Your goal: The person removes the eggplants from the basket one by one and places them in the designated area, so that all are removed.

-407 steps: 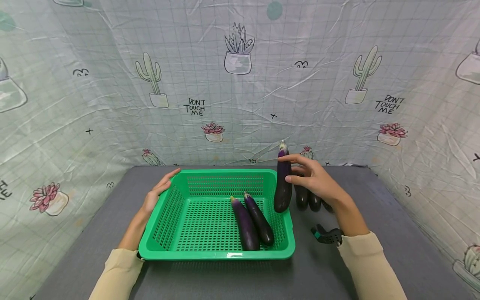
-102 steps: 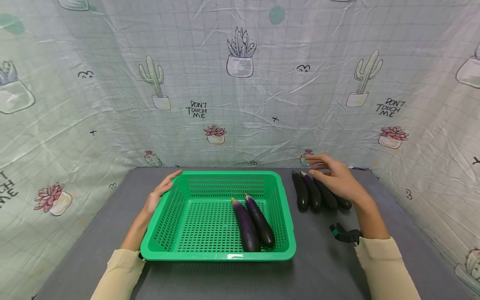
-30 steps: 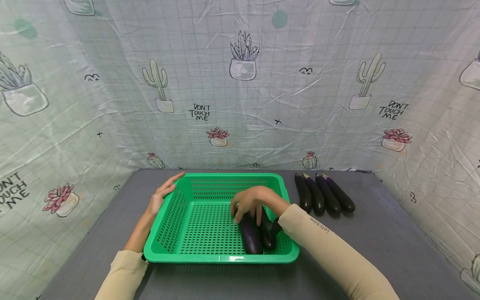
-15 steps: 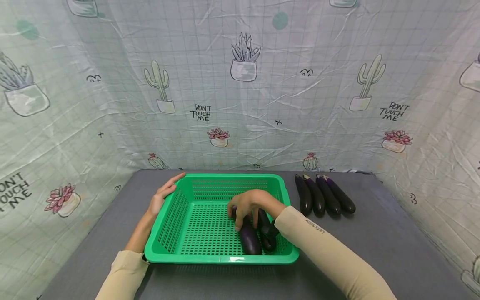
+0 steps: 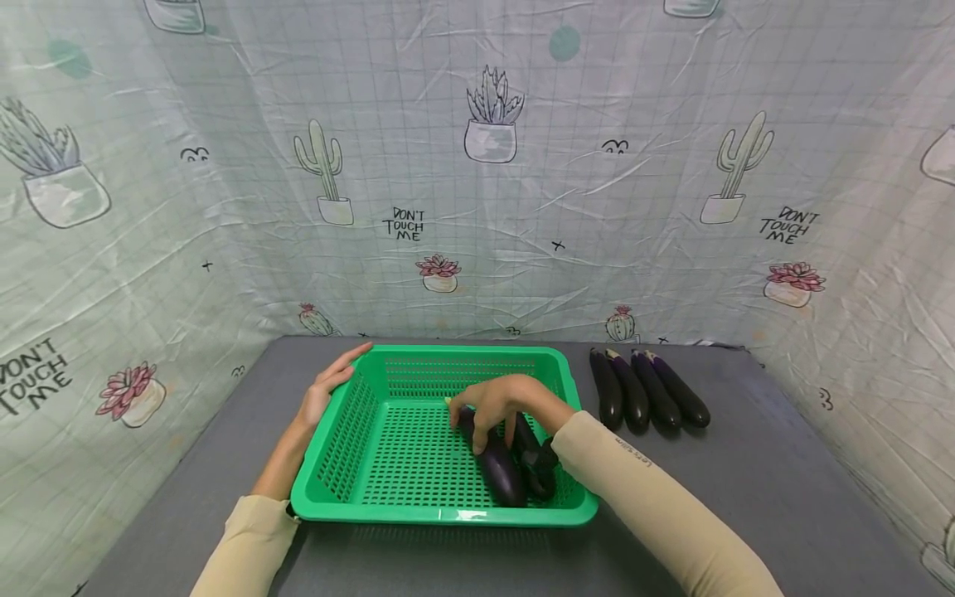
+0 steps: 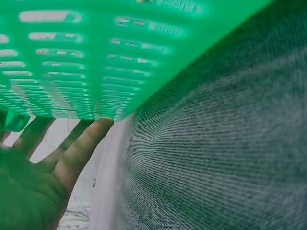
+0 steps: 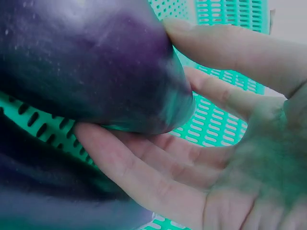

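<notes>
A green perforated basket (image 5: 373,516) stands on the grey table. Inside it, toward the right, lie two eggplants. My right hand (image 5: 496,406) reaches over the basket's right side and grips the left eggplant (image 5: 503,477) around its upper part, the stem end showing past the fingers. In the right wrist view, thumb and fingers of that hand (image 7: 192,163) lie on both sides of this eggplant (image 7: 91,62). The other eggplant (image 7: 57,177) lies beside it. My left hand (image 5: 321,394) rests with extended fingers against the basket's left rim; in the left wrist view its fingertips touch the basket wall (image 6: 96,43).
Several eggplants (image 5: 636,394) lie side by side on the table (image 5: 716,497) to the right of the basket. A patterned sheet (image 5: 515,207) hangs behind and along both sides of the table.
In the basket, the gripped eggplant has tilted, its stem end shifting left. Earlier, my right hand was over the eggplants on the table; it has moved left into the basket. The left hand stays in place.
</notes>
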Motion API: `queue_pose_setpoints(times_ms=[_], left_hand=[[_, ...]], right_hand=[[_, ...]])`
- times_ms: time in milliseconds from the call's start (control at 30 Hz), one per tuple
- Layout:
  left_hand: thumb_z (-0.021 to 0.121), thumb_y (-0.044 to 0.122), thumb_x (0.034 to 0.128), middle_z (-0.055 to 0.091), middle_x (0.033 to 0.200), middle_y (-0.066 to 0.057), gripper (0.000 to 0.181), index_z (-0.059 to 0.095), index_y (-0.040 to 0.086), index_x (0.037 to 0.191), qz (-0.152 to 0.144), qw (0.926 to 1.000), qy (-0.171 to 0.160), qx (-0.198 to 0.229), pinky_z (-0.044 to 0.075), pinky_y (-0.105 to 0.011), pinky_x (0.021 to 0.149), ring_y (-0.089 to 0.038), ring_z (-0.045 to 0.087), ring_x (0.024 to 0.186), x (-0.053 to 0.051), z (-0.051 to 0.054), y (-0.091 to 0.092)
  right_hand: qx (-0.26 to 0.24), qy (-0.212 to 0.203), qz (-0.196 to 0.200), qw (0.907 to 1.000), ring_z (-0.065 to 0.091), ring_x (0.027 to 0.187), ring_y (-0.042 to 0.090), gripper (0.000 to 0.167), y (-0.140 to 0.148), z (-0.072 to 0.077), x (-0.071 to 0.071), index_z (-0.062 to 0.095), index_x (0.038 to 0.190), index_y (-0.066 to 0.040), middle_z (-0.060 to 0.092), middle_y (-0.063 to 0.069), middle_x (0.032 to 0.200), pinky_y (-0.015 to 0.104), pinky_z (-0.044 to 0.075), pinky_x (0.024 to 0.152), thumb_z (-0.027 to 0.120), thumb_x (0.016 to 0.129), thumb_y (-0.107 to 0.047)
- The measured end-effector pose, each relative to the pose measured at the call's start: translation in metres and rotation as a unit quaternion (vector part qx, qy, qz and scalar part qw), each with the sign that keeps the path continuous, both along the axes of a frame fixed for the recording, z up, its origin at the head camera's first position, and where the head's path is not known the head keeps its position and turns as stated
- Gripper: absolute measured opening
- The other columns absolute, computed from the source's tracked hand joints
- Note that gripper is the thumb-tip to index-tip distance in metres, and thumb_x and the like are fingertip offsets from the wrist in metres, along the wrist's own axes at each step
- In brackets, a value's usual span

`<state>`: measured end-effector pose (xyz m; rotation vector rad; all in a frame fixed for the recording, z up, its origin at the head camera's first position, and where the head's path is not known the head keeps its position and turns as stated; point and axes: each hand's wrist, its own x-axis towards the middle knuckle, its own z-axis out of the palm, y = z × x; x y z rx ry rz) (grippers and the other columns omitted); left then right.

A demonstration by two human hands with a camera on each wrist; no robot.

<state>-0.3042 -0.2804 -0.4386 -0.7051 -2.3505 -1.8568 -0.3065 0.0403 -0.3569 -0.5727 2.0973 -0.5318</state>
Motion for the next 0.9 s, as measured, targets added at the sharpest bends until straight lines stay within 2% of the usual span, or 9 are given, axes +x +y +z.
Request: queue_pose_setpoints(times_ms=[100, 200, 267, 333, 433, 500, 567, 733, 900], left_hand=[[0.026, 0.015, 0.1136, 0.020, 0.167, -0.031, 0.052, 0.025, -0.010, 0.159, -0.006, 0.9999, -0.007, 0.007, 0.021, -0.048, 0.124, -0.046, 0.015, 0.155, 0.000, 0.000, 0.001], [0.025, 0.016, 0.1141, 0.017, 0.169, -0.029, 0.052, 0.025, -0.007, 0.161, -0.014, 0.9996, -0.017, 0.018, 0.032, -0.021, 0.114, -0.037, 0.023, 0.154, 0.001, 0.001, 0.002], [0.025, 0.016, 0.1142, 0.016, 0.168, -0.030, 0.052, 0.024, -0.007, 0.161, -0.016, 0.9995, -0.017, 0.020, 0.034, -0.014, 0.110, -0.037, 0.023, 0.153, 0.001, 0.001, 0.002], [0.025, 0.016, 0.1141, 0.016, 0.169, -0.030, 0.052, 0.025, -0.006, 0.161, -0.013, 0.9997, -0.017, 0.016, 0.032, -0.020, 0.114, -0.038, 0.021, 0.155, 0.001, 0.001, 0.002], [0.025, 0.015, 0.1136, 0.017, 0.168, -0.031, 0.051, 0.027, -0.006, 0.160, -0.006, 0.9999, -0.009, 0.003, 0.021, -0.046, 0.123, -0.047, 0.012, 0.155, 0.001, 0.001, 0.001], [0.025, 0.014, 0.1132, 0.017, 0.168, -0.032, 0.051, 0.028, -0.007, 0.160, -0.004, 1.0000, -0.005, -0.003, 0.012, -0.064, 0.122, -0.050, 0.008, 0.155, 0.000, 0.001, 0.000], [0.026, 0.014, 0.1130, 0.017, 0.168, -0.032, 0.051, 0.028, -0.007, 0.160, -0.002, 0.9999, -0.003, -0.011, 0.005, -0.073, 0.119, -0.051, 0.005, 0.156, -0.001, 0.000, -0.002], [0.027, 0.019, 0.1135, 0.017, 0.170, -0.027, 0.052, 0.028, -0.002, 0.162, -0.002, 0.9996, -0.020, -0.020, 0.001, -0.075, 0.119, -0.047, 0.003, 0.158, -0.001, -0.001, -0.004], [0.025, 0.018, 0.1138, 0.017, 0.170, -0.028, 0.052, 0.028, -0.003, 0.162, -0.004, 0.9997, -0.018, -0.018, 0.002, -0.074, 0.120, -0.048, 0.004, 0.158, -0.001, -0.002, -0.004]], right_hand=[[-0.013, 0.007, 0.002, 0.9999, 0.057, 0.131, 0.029, 0.054, 0.002, 0.000, -0.002, 0.061, 0.138, -0.024, 0.017, 0.003, 0.173, 0.043, 0.064, 0.079, 0.078, 0.090, -0.005], [-0.029, 0.011, 0.003, 0.9995, 0.062, 0.121, 0.026, 0.055, 0.004, 0.001, -0.003, 0.060, 0.140, -0.022, 0.021, 0.007, 0.171, 0.045, 0.064, 0.080, 0.078, 0.090, -0.006], [-0.039, 0.013, 0.004, 0.9992, 0.064, 0.115, 0.024, 0.056, 0.005, 0.002, -0.004, 0.059, 0.141, -0.021, 0.022, 0.007, 0.170, 0.046, 0.064, 0.080, 0.079, 0.090, -0.006], [-0.049, 0.013, 0.001, 0.9987, 0.065, 0.111, 0.023, 0.057, 0.005, 0.003, -0.005, 0.059, 0.141, -0.021, 0.024, 0.007, 0.168, 0.047, 0.064, 0.080, 0.079, 0.090, -0.006], [-0.063, 0.008, -0.002, 0.9980, 0.066, 0.107, 0.022, 0.058, 0.007, 0.004, -0.005, 0.058, 0.142, -0.020, 0.030, 0.008, 0.164, 0.047, 0.063, 0.081, 0.079, 0.090, -0.006], [-0.074, 0.007, -0.003, 0.9972, 0.066, 0.106, 0.021, 0.059, 0.007, 0.004, -0.004, 0.057, 0.143, -0.020, 0.036, 0.008, 0.159, 0.047, 0.063, 0.081, 0.079, 0.090, -0.007], [-0.083, 0.006, -0.004, 0.9965, 0.066, 0.105, 0.021, 0.061, 0.008, 0.005, -0.004, 0.056, 0.145, -0.019, 0.042, 0.009, 0.151, 0.047, 0.063, 0.081, 0.079, 0.090, -0.007], [-0.103, 0.011, -0.005, 0.9946, 0.067, 0.100, 0.021, 0.061, 0.010, 0.008, -0.003, 0.055, 0.145, -0.019, 0.052, 0.009, 0.134, 0.046, 0.063, 0.079, 0.079, 0.091, -0.007], [-0.123, 0.020, -0.010, 0.9922, 0.067, 0.095, 0.021, 0.061, 0.011, 0.010, -0.001, 0.056, 0.146, -0.019, 0.049, 0.014, 0.139, 0.046, 0.062, 0.078, 0.078, 0.091, -0.005]])
